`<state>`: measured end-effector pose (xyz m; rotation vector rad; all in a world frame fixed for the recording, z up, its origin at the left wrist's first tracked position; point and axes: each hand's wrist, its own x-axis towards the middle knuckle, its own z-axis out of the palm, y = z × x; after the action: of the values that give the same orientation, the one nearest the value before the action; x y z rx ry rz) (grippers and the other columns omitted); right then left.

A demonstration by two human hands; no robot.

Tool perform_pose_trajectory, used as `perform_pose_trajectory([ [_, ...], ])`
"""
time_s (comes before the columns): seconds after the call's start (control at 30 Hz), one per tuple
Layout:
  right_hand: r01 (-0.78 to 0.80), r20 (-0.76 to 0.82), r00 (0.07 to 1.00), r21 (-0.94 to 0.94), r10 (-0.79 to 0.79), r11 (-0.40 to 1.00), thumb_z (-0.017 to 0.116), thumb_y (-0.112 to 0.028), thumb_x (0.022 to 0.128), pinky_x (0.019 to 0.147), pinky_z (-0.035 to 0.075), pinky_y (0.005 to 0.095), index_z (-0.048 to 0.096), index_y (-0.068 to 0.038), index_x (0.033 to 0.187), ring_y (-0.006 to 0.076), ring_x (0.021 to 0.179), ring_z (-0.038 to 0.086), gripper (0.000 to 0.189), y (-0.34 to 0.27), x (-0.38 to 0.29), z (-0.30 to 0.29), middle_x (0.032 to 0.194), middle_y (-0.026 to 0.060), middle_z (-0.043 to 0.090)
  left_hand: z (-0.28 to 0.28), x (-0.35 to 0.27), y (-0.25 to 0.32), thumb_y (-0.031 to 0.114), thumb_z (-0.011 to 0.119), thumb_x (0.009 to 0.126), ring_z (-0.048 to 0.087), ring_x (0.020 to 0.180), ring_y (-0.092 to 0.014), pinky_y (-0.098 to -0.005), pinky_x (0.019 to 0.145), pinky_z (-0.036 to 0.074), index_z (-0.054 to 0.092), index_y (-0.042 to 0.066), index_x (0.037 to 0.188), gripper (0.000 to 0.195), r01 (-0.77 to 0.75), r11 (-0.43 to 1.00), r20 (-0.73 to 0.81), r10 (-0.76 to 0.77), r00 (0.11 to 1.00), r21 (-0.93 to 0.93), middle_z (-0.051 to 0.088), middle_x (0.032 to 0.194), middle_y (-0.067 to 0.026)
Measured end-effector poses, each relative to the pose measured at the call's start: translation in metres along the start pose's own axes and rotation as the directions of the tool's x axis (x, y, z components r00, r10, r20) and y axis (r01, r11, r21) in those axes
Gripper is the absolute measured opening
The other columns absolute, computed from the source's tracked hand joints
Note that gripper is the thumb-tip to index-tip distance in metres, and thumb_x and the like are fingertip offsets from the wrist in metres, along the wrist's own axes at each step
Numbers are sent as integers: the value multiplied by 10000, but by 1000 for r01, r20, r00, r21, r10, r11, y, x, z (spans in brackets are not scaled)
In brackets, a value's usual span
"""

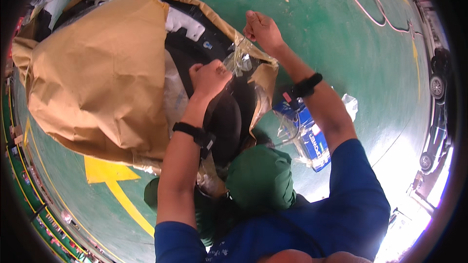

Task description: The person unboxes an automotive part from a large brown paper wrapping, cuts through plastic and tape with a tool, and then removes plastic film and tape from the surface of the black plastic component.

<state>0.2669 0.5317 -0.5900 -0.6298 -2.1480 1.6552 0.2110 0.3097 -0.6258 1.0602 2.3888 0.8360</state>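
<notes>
A large bundle in brown wrapping paper [98, 73] lies before me on the floor, its right side uncovered. There, dark moulded parts [223, 124] and a white padding piece [184, 24] show. My left hand [211, 78] is curled with knuckles up above the dark parts, beside crumpled clear tape or film [239, 62]. Farther out, at the bundle's upper right edge, my right hand [262, 31] is curled just above the torn paper and clear film. Whatever either hand may grip is hidden by the fingers. Each wrist wears a black strap.
A blue box with torn clear tape [310, 138] stands on the green floor right of my knee. A crumpled clear plastic piece [350, 106] lies beside it. A pale hose [380, 22] curves across the floor at upper right. Cars [437, 87] stand at the far right, shelving [29, 190] at lower left.
</notes>
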Motion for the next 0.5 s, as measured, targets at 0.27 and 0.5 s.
perform_pose_trajectory([
  [0.27,-229,41,973,46,227,972,445,-391,1078,589,456,366,545,-45,792,216,550,534,460,19,-4,14,624,58,569,-2,9,1,433,708,779,632,745,-178,-390,956,322,647,166,742,276,78,992,81,-86,993,99,632,672,39],
  [0.5,174,12,985,-78,-173,982,420,-406,1075,688,520,440,575,-43,870,360,693,644,444,-27,-19,-12,760,184,634,-4,0,5,452,699,803,627,739,-152,-390,979,312,648,165,755,295,56,998,24,-56,998,-8,633,682,41],
])
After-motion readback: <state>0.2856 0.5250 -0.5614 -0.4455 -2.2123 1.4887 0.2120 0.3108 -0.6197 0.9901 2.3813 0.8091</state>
